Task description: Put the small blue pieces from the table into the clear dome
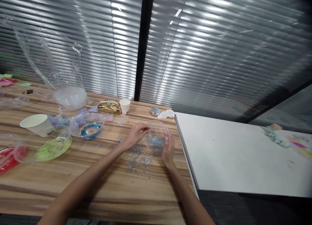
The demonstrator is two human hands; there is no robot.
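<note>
A round clear bowl (pixel 156 135) with a little blue material inside is tilted above the wooden table (pixel 97 186). My right hand (pixel 168 148) grips its right side, thumb at the rim. My left hand (pixel 136 134) is at the bowl's left edge with its fingertips pinched together; whether they hold the rim or something small is hidden. Below the bowl, many small thin clear pieces (pixel 140 161) lie scattered on the wood.
Left of my hands stand a clear bowl with a blue ring (pixel 91 130), a lime-green one (pixel 53 148), a red one (pixel 7 158) and a paper cup (pixel 39 125). Behind are a gold packet (pixel 109 107), another cup (pixel 124 105) and a round tin (pixel 155 111). A white table (pixel 231 153) adjoins right.
</note>
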